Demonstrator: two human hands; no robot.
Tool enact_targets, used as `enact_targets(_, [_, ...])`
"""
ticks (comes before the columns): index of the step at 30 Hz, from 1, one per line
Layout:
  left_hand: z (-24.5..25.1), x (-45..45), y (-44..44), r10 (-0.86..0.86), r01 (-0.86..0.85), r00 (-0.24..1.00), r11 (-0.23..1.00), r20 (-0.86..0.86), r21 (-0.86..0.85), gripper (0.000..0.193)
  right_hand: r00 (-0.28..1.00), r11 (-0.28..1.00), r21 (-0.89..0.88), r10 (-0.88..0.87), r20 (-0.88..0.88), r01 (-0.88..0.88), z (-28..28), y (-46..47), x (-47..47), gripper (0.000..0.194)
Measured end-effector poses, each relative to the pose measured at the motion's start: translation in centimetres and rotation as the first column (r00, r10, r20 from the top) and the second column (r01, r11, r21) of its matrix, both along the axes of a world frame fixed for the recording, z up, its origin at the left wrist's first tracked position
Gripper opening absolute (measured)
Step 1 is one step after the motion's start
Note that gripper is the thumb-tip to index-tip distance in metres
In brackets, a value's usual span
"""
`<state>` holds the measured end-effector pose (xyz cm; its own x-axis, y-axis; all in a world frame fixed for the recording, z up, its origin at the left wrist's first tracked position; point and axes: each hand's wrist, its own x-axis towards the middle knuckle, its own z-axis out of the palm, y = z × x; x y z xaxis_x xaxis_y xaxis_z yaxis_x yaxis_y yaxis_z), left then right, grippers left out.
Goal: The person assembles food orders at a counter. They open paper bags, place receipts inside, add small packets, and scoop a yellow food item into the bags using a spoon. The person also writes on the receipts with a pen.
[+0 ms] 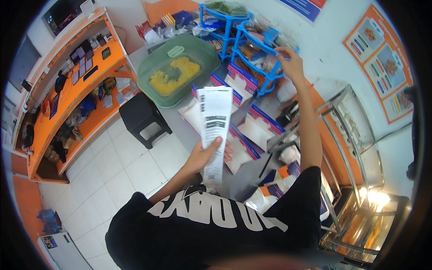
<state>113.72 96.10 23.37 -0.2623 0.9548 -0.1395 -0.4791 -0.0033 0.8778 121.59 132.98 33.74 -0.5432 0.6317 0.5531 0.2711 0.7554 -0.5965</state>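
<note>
My left hand (pixel 211 152) grips long printed paper receipts (pixel 216 111), held upright over a grey metal table, thumb on the front. My right hand (pixel 289 64) is raised at the blue plastic tiered rack (pixel 256 40), its fingertips by the upper tier's rim; whether they pinch something small I cannot tell. Several open cardboard food boxes (pixel 258 130), white inside with blue and pink edges, lie on the table beyond and beside the receipts. Behind them stands a green plastic tub (pixel 209 54) with a see-through lid, yellow food showing inside.
A black plastic stool (pixel 145 118) stands left of the table. Farther left is an orange shelf counter (pixel 111 60) with phones. At right are a metal-framed rack (pixel 359 135) and a lit glass food warmer (pixel 364 233). More folded boxes (pixel 266 195) lie near my right sleeve.
</note>
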Motion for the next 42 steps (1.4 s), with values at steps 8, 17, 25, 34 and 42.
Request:
enact_targets(8, [-0.9,-15.5,-0.9,0.401,-0.405,0.911,0.914,-0.097,-0.022,0.036,0.944,0.927,0.265,-0.305,0.125,0.265,-2.6,14.3,-15.4,0.030])
enact_targets(17, [-1.1,-23.4,-1.5,0.597,-0.599,0.800,0.801,-0.066,-0.006,0.035,0.900,0.906,0.097,-0.421,0.112,0.412,-4.8,20.6,-20.6,0.042])
enact_targets(25, [-2.7,-21.4,2.1,0.433,-0.431,0.901,0.899,0.017,-0.076,0.031,0.987,0.968,-0.198,0.144,-0.070,-0.156,5.7,5.6,-5.0,0.025])
enact_targets(34, [-4.6,-9.8,10.8,0.116,-0.115,0.993,0.993,0.015,-0.011,0.029,0.739,0.869,-0.476,0.232,0.632,0.135,1.5,-16.7,24.8,0.013])
enact_targets(42, [-1.3,-3.4,11.2,-0.004,0.001,0.997,0.999,0.080,0.037,0.027,0.853,0.742,-0.486,-0.222,0.472,0.462,-14.6,-22.2,32.6,0.012])
